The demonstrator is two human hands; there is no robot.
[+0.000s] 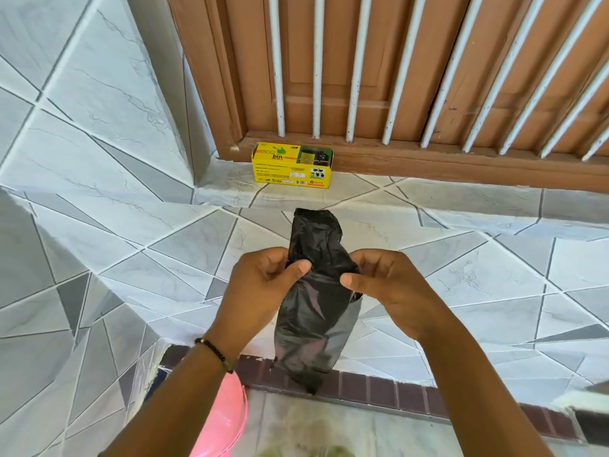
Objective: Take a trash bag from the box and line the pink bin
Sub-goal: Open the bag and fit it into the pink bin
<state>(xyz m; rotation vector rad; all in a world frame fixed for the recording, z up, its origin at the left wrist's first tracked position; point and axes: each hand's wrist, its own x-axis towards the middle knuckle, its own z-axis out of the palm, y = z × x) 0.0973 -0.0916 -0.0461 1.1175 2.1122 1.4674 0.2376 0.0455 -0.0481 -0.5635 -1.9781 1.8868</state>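
A: Quick pass, big stuff first. Tiled ledge point(461, 291) fills the frame, brown door point(412, 61) with white bars behind it.

B: Bin?

A: Pink bin point(227, 420), only part of its rim visible at the bottom, below the left forearm. No liner in the part that shows.

B: Bag?

A: Black trash bag point(316, 308), out of the box, held up in the air between both hands, above the ledge edge and up-right of the bin. It looks mostly folded, a narrow crumpled strip.

B: Hands?

A: Left hand point(260, 285) pinches the bag's left edge, thumb on top. Right hand point(385, 285) pinches the right edge the same way. Both closed on plastic, near each other.

B: Box?

A: Yellow box point(292, 165) sits on the ledge against the door sill, well apart from the hands.

B: Step in hand?

A: My read: unfolding, finding the mouth. Do it well by rubbing the layers apart with the thumbs and pulling the edges sideways, gently, thin film may tear.

B: Orientation?

A: Long axis runs away from the person: far end points at the box, near end hangs toward the bin. Which end is the mouth, cannot tell.
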